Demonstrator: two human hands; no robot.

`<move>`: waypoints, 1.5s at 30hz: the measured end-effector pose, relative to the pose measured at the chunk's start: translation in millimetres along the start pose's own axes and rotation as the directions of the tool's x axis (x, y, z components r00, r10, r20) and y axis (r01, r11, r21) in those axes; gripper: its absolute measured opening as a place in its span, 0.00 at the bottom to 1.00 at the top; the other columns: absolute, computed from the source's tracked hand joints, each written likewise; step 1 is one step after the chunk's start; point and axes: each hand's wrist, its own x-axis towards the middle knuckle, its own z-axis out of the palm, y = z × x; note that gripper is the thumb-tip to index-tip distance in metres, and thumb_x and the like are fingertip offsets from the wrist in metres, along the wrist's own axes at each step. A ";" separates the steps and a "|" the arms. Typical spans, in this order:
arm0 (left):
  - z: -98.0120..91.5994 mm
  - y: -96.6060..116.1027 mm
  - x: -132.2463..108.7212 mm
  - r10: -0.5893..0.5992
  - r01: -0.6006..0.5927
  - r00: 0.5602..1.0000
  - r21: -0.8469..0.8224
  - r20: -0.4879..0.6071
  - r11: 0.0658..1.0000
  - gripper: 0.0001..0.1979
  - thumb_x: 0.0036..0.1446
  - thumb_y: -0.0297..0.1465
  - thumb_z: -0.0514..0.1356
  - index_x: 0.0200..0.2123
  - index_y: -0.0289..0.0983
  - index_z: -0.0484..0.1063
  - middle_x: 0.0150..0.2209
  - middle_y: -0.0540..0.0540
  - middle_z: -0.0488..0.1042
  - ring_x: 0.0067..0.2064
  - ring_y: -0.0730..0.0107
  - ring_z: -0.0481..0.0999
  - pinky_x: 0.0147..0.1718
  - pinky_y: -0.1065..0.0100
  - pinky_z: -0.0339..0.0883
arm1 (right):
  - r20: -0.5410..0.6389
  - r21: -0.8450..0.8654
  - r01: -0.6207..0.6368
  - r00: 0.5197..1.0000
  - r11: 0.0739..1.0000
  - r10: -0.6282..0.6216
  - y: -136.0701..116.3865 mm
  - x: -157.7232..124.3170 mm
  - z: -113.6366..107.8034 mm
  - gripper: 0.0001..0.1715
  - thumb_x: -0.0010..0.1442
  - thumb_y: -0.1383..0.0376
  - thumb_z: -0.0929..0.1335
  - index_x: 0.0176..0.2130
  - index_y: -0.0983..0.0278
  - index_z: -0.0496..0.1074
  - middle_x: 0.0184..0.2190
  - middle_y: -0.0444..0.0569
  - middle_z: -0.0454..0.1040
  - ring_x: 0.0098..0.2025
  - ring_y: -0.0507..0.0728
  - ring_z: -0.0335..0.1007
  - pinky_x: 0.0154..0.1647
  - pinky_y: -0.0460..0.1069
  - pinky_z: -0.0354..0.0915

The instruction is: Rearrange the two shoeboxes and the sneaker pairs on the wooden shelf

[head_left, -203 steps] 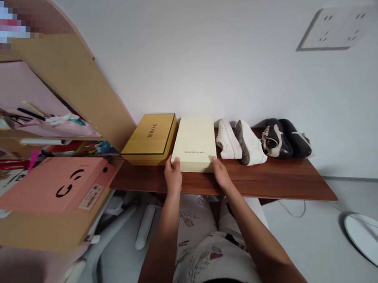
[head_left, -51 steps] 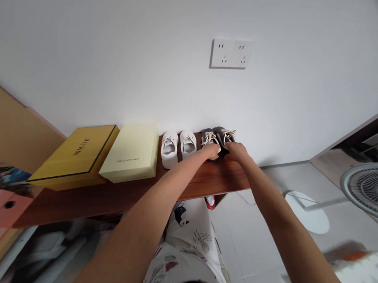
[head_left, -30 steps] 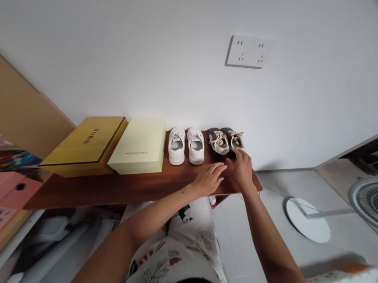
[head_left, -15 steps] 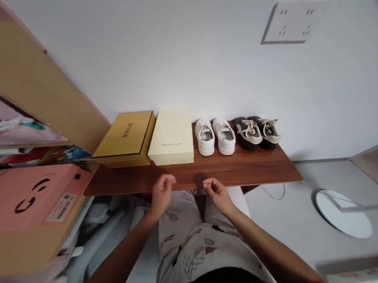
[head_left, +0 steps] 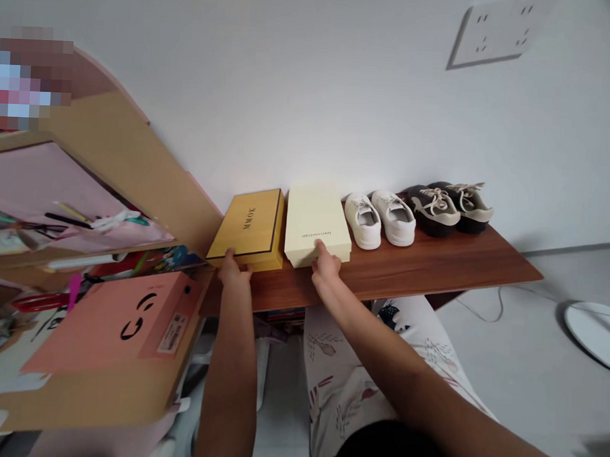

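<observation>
On a dark wooden shelf (head_left: pixel 435 268) against the wall lie a mustard-yellow box (head_left: pixel 249 225) and a pale cream box (head_left: pixel 315 222), side by side. My left hand (head_left: pixel 234 270) rests against the front edge of the yellow box, fingers curled on it. My right hand (head_left: pixel 325 263) presses on the front edge of the cream box. To the right stand a pair of white shoes (head_left: pixel 381 218) and a pair of dark shoes with cream laces (head_left: pixel 450 206), toes toward me.
A pink box (head_left: pixel 113 321) lies on a cardboard carton at the left, below a tan shelf unit (head_left: pixel 110 159) with pens and clutter. A wall socket (head_left: pixel 495 31) sits upper right. A white fan base (head_left: pixel 596 332) stands on the grey floor at right.
My hands have left the dark shoes, drawn back, then reached left to the fronts of the two boxes. The view has swung left. Both shoe pairs now stand upright and aligned.
</observation>
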 end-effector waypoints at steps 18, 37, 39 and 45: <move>-50.1 -49.6 16.0 0.501 -0.855 0.084 0.321 0.861 -0.408 0.08 0.58 0.27 0.55 0.38 0.35 0.72 0.40 0.37 0.68 0.44 0.52 0.68 0.49 0.52 0.64 | 0.935 -0.283 0.918 0.198 -0.279 -0.295 -17.3 24.8 -60.0 0.21 0.67 0.72 0.58 0.53 0.59 0.73 0.44 0.53 0.72 0.43 0.60 0.62 0.44 0.53 0.57; -50.0 -73.3 -1.7 0.582 -0.874 0.238 0.433 0.778 -0.221 0.10 0.60 0.35 0.57 0.40 0.34 0.70 0.44 0.34 0.68 0.50 0.47 0.68 0.53 0.47 0.61 | 0.881 -0.414 0.885 0.331 -0.212 -0.337 2.6 16.2 -69.6 0.16 0.66 0.68 0.62 0.49 0.59 0.75 0.44 0.54 0.73 0.46 0.61 0.61 0.53 0.56 0.55; -47.0 -78.9 -18.0 0.677 -0.859 0.245 0.479 0.694 -0.181 0.17 0.60 0.35 0.57 0.48 0.30 0.68 0.49 0.28 0.66 0.55 0.44 0.66 0.55 0.45 0.59 | 0.873 -0.401 0.896 0.311 -0.191 -0.375 -2.6 12.3 -82.0 0.15 0.65 0.66 0.64 0.50 0.58 0.75 0.48 0.55 0.72 0.49 0.62 0.61 0.56 0.58 0.53; -13.6 -88.2 -89.8 0.794 -0.919 0.088 0.357 0.601 -0.168 0.28 0.60 0.34 0.57 0.61 0.30 0.58 0.63 0.25 0.58 0.67 0.44 0.53 0.64 0.41 0.45 | 0.734 -0.500 0.854 0.330 -0.143 -0.594 -54.6 61.5 -151.0 0.19 0.65 0.60 0.64 0.54 0.59 0.70 0.56 0.57 0.67 0.59 0.64 0.58 0.62 0.63 0.50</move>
